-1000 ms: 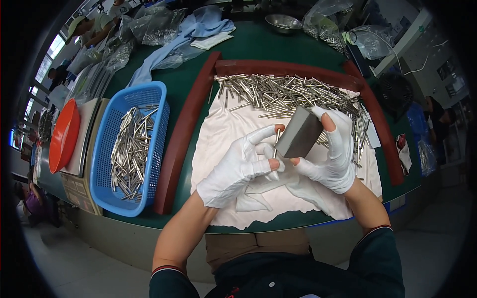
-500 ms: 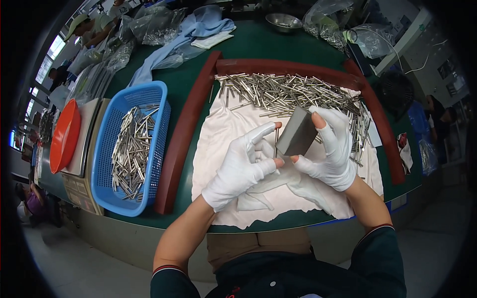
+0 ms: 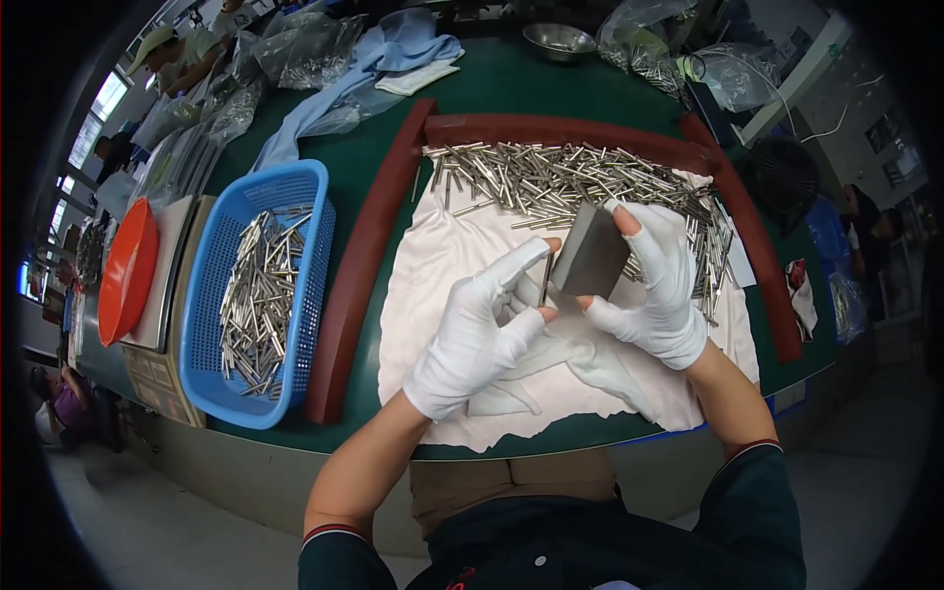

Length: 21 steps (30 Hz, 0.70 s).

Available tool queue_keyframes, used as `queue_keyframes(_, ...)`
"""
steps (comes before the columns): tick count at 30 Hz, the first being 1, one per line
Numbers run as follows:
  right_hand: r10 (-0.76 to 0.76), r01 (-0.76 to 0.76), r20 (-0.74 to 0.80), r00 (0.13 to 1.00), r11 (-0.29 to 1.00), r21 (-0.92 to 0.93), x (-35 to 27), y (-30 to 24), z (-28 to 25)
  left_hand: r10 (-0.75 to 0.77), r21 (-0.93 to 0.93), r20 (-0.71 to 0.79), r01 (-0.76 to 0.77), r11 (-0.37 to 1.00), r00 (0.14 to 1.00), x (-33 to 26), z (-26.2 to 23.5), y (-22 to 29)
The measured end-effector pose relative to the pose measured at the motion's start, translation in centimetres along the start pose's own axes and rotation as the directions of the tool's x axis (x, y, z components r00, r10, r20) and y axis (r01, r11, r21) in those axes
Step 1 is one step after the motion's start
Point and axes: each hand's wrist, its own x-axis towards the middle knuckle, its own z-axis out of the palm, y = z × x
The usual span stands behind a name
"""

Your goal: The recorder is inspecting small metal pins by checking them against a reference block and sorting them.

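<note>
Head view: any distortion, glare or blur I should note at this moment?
Head view: corners black, table's front edge bowed; head view: glints on the heaped metal rods, windows at upper left nearly white; head view: left hand and right hand fairly crisp, far-right background dim and soft.

A slim, straight metal rod (image 3: 546, 281), held by its ends, runs nearly vertical in view, its top tipped slightly right. Just right of it, a gray rectangular block (image 3: 598, 258) is held aslant, its broad dark face showing beside a paler narrow side
</note>
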Motion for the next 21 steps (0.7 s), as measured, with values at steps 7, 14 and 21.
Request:
queue_keyframes(7, -0.05, 0.051, 0.027, 0.998, 0.998, -0.047, 0.2, 0.4, -0.3, -0.077, -0.091, 0.041, 0.081, 0.993, 0.996, 0.2, 0.1, 0.1)
queue_keyframes(14, -0.049, 0.048, -0.014, 0.999, 0.999, -0.019, 0.5, 0.2, -0.3, -0.104, -0.036, 0.059, 0.107, 0.994, 0.993, 0.1, -0.1, -0.2)
queue_keyframes(21, -0.036, 0.036, -0.013, 0.999, 0.999, -0.01, 0.6, -0.4, -0.4, -0.108, -0.098, 0.043, 0.112, 0.989, 0.993, 0.2, 0.1, -0.4)
